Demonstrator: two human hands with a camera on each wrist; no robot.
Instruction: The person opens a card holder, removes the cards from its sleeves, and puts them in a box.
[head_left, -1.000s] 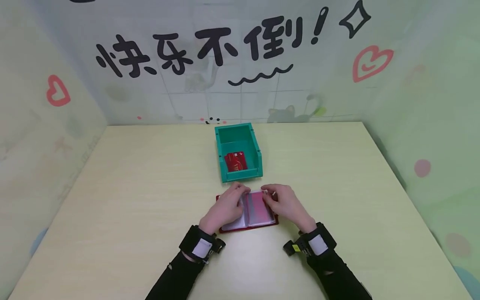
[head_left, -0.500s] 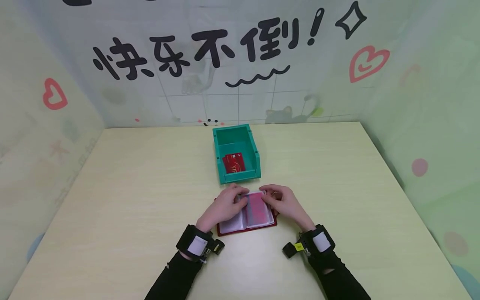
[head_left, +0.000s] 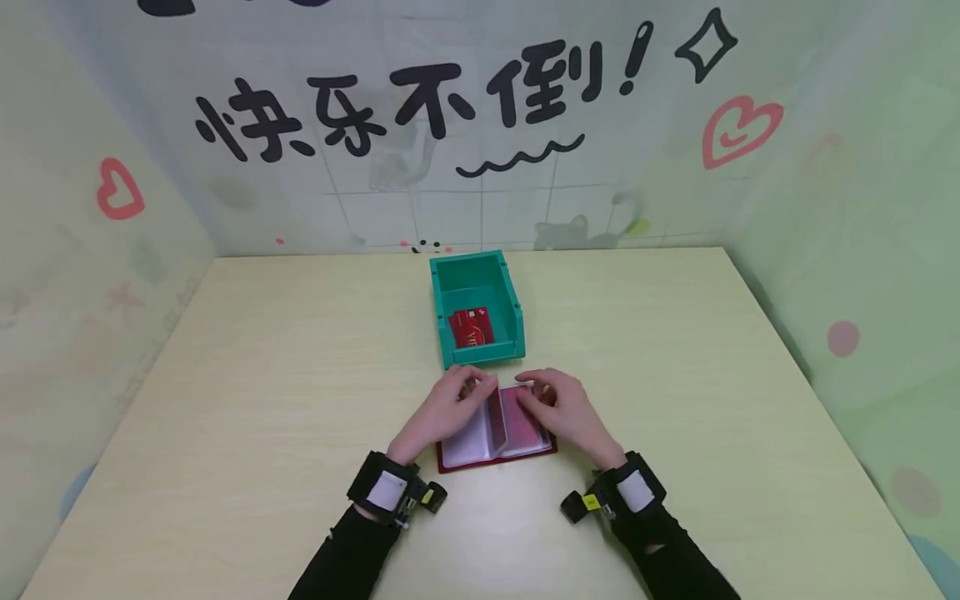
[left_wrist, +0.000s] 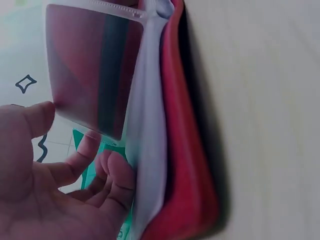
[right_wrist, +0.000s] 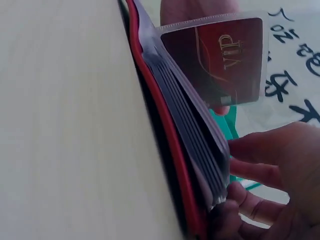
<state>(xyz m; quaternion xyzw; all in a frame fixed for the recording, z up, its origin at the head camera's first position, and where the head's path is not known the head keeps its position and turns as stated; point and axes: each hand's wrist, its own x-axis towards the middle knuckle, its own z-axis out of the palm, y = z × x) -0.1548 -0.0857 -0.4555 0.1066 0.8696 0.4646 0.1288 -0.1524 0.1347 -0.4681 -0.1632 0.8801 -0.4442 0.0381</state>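
A red-covered card holder [left_wrist: 184, 125] lies spread on the table, its clear plastic pages fanned between the covers. One page stands raised near the middle, with a dark red card [right_wrist: 215, 62] lettered VIP inside its pocket; the card's striped back faces the left wrist camera. My left hand [head_left: 444, 406] pinches this raised page by its outer corner, thumb on one side and index finger at the far edge. On the opposite side, my right hand [head_left: 568, 408] holds the right-hand stack of pages [right_wrist: 192, 125] at its far corner, where a pink-looking pocket shows under the thumb.
Just beyond the holder stands a teal bin [head_left: 517, 304], with several red cards [head_left: 474, 327] lying near its front wall. The pale wooden table [head_left: 300, 358] is bounded by printed walls at the back and both sides.
The left hand has lifted a page off the right-hand stack and tilted it upright toward the left. The right hand has stayed at the right stack's far corner.
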